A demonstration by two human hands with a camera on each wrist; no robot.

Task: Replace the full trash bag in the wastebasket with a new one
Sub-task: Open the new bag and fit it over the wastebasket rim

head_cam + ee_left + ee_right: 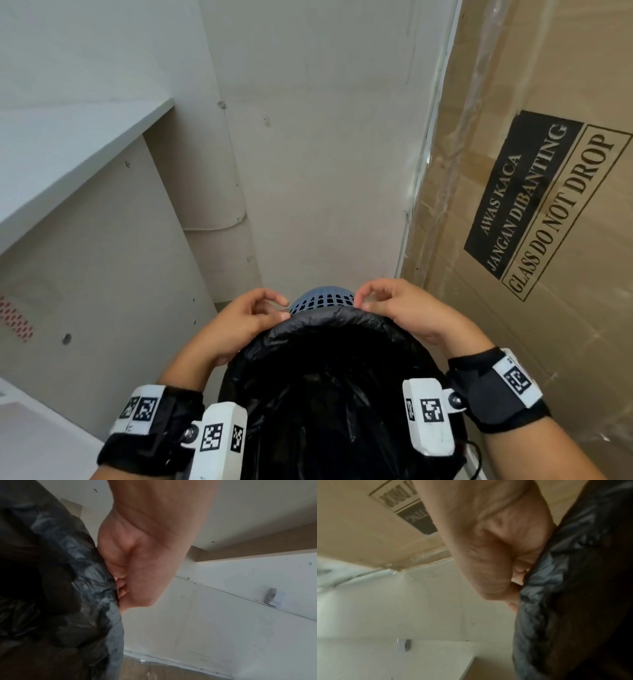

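Note:
A blue-grey perforated wastebasket point(322, 298) stands on the floor below me, lined with a black trash bag point(329, 377) whose edge is folded over the rim. My left hand point(284, 310) and right hand point(359, 303) sit at the far rim, one on each side, fingers curled, each pinching the bag's folded edge. In the left wrist view the left hand point(120, 585) has its curled fingers pressed into the crinkled bag point(77, 574). The right wrist view shows the right hand point(518, 577) doing the same against the bag point(573, 588). The bag's inside is dark.
A tall cardboard box point(548, 205) marked "GLASS DO NOT DROP" stands close on the right. A white shelf unit point(68, 154) lies on the left and a white wall point(308, 137) behind. The basket sits in the narrow gap between them. A thin black cable point(476, 459) hangs lower right.

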